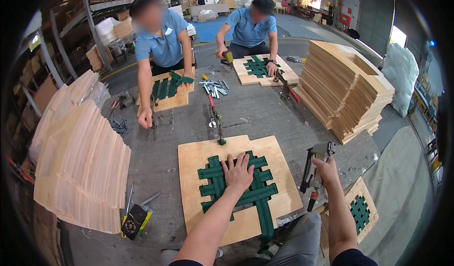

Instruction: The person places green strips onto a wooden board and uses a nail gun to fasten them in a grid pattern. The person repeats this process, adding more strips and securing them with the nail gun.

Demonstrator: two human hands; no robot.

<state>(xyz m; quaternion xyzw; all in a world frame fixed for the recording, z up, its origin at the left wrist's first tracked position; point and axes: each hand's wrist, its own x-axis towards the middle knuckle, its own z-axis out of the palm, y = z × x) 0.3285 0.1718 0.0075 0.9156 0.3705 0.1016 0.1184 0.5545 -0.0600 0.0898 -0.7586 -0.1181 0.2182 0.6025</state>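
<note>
A plywood panel (281, 159) lies in front of me, its cut-out crossed by woven green webbing straps (257, 196). One strap runs toward me and hangs over the panel's near edge. My left hand (238, 172) rests on the weave with its fingers spread, pressing on the straps and holding nothing. To the right of the panel, my right hand (327, 172) grips a staple gun (307, 170), raised clear of the wood. A red-handled toggle clamp (217, 122) stands at the panel's far edge.
Stacks of plywood panels (80, 171) (345, 86) flank the worktable. At left front lie a black tape measure (135, 218) and a screwdriver (129, 197). Two co-workers across the table handle similar panels (177, 100) (243, 69). Staple strips (215, 88) lie between. A finished-looking woven panel (371, 202) leans lower right.
</note>
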